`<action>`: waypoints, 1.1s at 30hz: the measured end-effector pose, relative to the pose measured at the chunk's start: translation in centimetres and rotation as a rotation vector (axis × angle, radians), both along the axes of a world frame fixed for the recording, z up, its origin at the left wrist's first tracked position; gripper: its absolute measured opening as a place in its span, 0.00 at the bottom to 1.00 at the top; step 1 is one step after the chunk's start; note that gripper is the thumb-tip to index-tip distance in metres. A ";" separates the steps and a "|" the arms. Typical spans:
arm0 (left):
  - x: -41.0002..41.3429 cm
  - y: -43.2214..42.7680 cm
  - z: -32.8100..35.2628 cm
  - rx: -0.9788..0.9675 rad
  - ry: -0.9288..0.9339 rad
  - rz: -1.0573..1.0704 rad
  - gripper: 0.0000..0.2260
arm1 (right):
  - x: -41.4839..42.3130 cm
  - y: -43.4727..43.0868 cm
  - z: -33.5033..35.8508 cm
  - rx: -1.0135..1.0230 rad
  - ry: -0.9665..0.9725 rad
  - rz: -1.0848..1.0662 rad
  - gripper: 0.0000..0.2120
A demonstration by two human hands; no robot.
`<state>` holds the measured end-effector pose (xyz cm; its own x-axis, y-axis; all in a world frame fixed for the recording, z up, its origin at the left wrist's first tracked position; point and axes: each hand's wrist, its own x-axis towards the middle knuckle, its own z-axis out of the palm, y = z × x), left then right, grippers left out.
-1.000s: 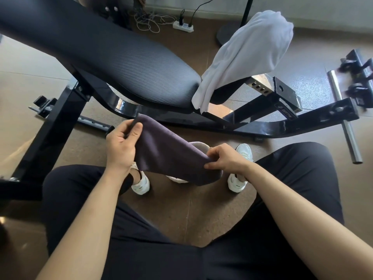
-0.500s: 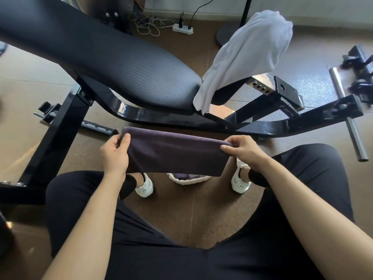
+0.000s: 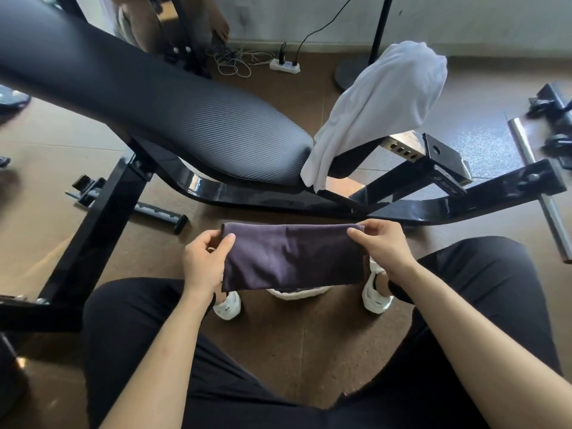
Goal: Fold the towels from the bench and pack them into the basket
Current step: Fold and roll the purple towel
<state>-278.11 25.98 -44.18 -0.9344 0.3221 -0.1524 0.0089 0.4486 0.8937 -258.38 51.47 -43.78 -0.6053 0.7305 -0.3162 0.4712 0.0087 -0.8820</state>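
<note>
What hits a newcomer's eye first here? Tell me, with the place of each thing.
The dark purple towel, folded into a band, is held stretched between the left hand and right hand at centre, above the floor between the knees. Behind it the black bench pad slants across from the upper left, and a white towel hangs draped over the bench's right end.

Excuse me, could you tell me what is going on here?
A person's left hand and right hand each grip one end of a folded dark purple towel, held taut above a white basket on the floor. A white towel hangs on the black padded bench, not yet folded.
</note>
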 end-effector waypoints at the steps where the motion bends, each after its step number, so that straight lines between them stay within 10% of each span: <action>1: 0.4 0.2 0.0 0.004 0.021 -0.029 0.03 | -0.1 -0.6 0.3 0.006 0.009 -0.012 0.04; 33: 8.5 4.7 0.2 0.043 0.277 -0.338 0.12 | -1.6 -6.0 0.1 0.015 0.211 0.176 0.11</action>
<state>-269.66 30.69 -43.97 -0.7793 0.6170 0.1093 0.3908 0.3422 0.8545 -259.97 45.47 -43.73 -0.7747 0.6120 -0.1592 0.2669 0.0882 -0.9597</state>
